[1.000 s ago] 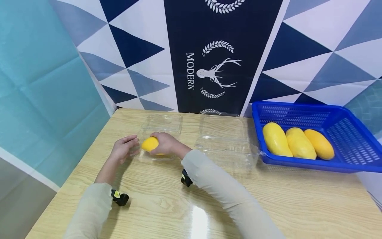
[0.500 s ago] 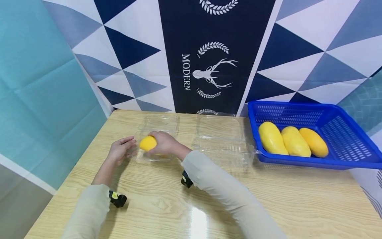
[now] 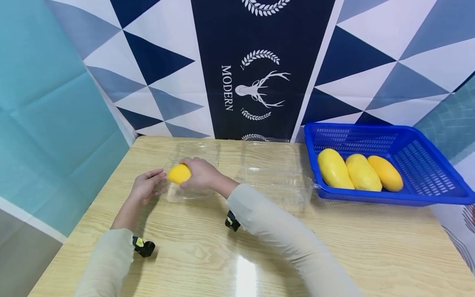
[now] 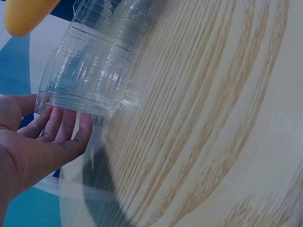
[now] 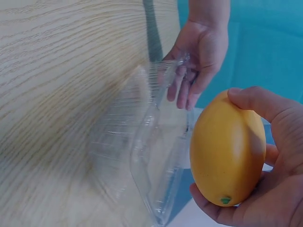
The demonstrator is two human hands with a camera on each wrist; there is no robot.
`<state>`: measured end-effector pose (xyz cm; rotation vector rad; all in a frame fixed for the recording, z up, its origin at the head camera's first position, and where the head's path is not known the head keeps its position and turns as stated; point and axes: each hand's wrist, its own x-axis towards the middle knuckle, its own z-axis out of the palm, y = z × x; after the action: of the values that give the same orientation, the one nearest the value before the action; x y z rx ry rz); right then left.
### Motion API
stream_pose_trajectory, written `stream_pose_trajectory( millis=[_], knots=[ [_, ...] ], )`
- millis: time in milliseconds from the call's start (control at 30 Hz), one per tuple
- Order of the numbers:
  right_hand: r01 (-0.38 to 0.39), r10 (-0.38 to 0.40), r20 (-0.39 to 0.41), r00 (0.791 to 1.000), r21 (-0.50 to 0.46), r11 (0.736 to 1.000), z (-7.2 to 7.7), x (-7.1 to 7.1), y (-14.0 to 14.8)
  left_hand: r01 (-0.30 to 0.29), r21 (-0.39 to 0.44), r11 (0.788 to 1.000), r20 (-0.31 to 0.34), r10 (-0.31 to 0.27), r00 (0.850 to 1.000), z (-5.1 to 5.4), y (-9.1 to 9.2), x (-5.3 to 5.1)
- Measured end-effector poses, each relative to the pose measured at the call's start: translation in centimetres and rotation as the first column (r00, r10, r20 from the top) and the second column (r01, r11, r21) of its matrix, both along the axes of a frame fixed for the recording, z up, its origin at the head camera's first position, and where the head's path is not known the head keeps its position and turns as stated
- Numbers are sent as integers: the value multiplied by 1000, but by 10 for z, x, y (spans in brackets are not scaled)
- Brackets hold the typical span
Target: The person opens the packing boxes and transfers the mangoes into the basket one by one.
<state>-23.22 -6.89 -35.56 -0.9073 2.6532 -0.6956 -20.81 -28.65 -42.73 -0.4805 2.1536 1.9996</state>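
Observation:
My right hand holds a yellow-orange mango over an opened clear plastic clamshell box at the table's left. Its thumb lies on one side of the fruit, the fingers underneath. A small green stem spot marks the mango's end. At the box's near-left corner, my left hand grips the rim, thumb at the edge and fingers against the outer wall, as the left wrist view shows. In the right wrist view, the mango is apart from the box, beside its open side. The hand hides part of the box in the head view.
Another opened clear clamshell box stands to the right. Beyond it, a blue plastic basket contains three yellow mangoes. A patterned cloth wall borders the wooden table's back edge.
The mango in my right hand has risen slightly. My left hand stays at the box's rim. The head view has shifted a little to the right.

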Motion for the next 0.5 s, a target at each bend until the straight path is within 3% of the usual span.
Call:
stream_pose_trajectory(
  millis=[500],
  knots=[
    [14,-15,-32,999,-25,1000,22,2,12,8,11,1000,-13,-7,1000,-1,0,1]
  ],
)
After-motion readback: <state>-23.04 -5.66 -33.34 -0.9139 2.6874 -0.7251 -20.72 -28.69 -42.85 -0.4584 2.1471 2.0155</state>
